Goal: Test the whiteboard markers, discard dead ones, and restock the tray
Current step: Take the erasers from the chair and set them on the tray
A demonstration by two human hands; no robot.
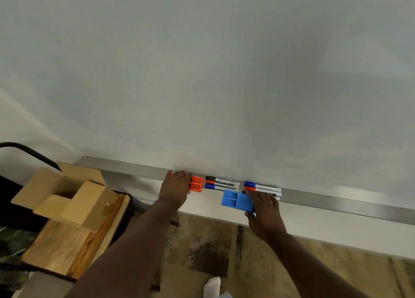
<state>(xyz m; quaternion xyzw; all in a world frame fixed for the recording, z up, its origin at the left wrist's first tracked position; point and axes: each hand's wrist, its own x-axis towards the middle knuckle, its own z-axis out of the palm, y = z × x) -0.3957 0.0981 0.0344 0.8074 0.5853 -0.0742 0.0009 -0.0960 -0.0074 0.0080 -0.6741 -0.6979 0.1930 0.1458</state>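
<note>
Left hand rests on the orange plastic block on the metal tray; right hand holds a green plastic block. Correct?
No: the head view shows the rectangular plastic block in the right hand is blue, not green. The left hand does rest on the orange plastic block on the grey metal tray.

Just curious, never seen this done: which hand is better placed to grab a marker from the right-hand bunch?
Right, probably. The right hand lies beside those markers, though it holds the blue block. The left hand rests on the orange block, beyond the other markers.
</note>
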